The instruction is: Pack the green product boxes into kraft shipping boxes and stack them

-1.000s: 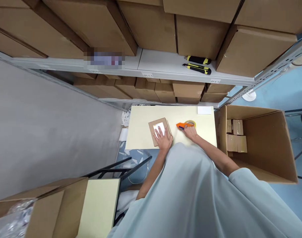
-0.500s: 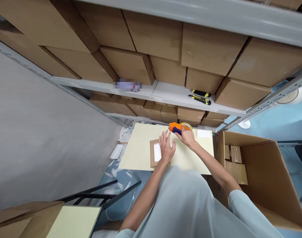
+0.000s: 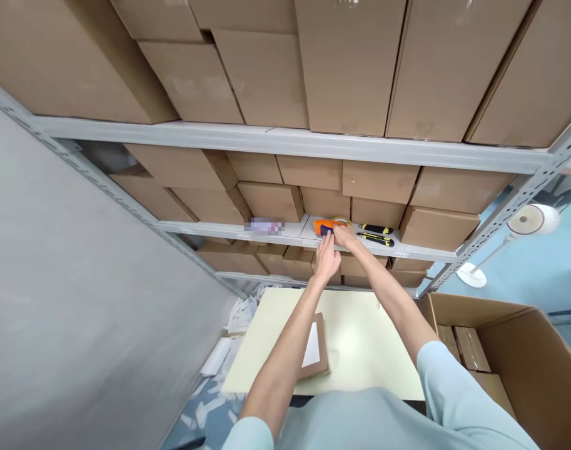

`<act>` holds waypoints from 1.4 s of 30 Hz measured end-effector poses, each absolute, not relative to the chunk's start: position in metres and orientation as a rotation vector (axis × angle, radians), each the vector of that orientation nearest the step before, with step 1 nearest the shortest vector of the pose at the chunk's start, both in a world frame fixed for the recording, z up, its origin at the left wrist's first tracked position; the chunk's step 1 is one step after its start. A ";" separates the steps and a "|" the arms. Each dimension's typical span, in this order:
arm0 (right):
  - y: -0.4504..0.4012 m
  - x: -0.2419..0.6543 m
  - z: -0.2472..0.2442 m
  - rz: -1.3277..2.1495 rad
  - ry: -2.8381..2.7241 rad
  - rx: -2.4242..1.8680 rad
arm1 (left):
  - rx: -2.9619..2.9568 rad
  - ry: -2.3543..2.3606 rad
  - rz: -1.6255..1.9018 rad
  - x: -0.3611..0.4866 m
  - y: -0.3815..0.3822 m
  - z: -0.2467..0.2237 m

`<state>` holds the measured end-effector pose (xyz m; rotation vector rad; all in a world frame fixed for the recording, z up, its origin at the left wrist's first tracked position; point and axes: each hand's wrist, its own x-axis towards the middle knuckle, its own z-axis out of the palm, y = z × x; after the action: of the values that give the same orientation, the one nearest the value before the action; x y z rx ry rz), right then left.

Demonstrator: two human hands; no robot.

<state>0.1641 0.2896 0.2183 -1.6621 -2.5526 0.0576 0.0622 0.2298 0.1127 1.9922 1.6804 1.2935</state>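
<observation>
- By the right hand, fingers curled closed, the orange-and-blue tape dispenser is gripped; it has been lifted off the table and brought up to the middle shelf.
- The left hand is held partly open, fingers extended; since half a second ago it has been taken off the small carton and moved to the dispenser's near side. Contact there seems likely, though the fingertips are too small to be sure.
- One yellow tape roll is seen, partly hidden, at the dispenser's right-hand end.
- Two yellow-and-black utility knives are laid just right of the right hand.
- One blurred packet is set farther left on the same shelf.
- One small carton, with one white label on top, is left lying on the table, partly covered by the left forearm; by this change it is left untouched by either hand.
- One large open carton is placed right of the table; three small boxes can be counted inside.
- One white lamp is seen beyond the rack.
</observation>
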 end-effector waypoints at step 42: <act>0.057 0.209 -0.116 1.215 -2.498 -1.863 | 1.203 2.066 0.912 0.014 -0.083 -0.157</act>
<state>0.2086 0.0566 -0.1165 -1.8634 -2.4979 1.2154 0.0139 -0.0831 -0.1574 1.2029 2.0659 0.9120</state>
